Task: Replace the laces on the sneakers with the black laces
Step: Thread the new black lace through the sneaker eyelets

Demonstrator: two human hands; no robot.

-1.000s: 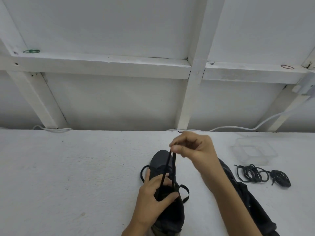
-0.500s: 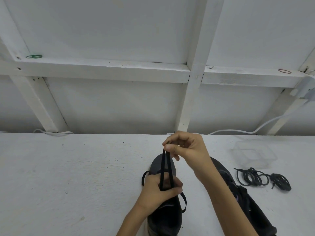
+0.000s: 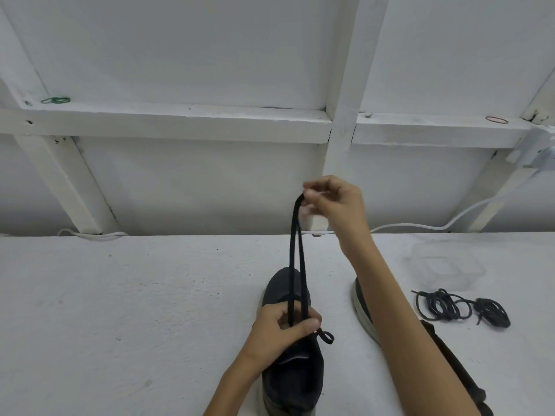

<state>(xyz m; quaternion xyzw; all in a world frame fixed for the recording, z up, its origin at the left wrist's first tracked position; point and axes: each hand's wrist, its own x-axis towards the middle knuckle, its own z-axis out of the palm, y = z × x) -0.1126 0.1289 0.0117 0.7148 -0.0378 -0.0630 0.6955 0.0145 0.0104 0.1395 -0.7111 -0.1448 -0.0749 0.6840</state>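
A dark sneaker (image 3: 283, 288) stands on the white table (image 3: 120, 310), toe pointing away from me. My left hand (image 3: 285, 328) grips its upper around the lace holes. My right hand (image 3: 333, 202) is raised high above the toe and pinches a black lace (image 3: 295, 256), which hangs doubled as two taut strands down to the sneaker. A short loop of lace (image 3: 326, 337) sticks out to the right of my left thumb. The second dark sneaker (image 3: 363, 310) lies to the right, mostly hidden behind my right forearm.
A pile of loose black laces (image 3: 459, 307) lies at the right of the table. Behind it sits a clear plastic container (image 3: 444, 267). A white cable (image 3: 435, 225) runs along the table's back edge below a white framed wall.
My right hand has risen well above the sneaker, drawing the doubled lace longer and taut. My left hand keeps its hold on the sneaker.
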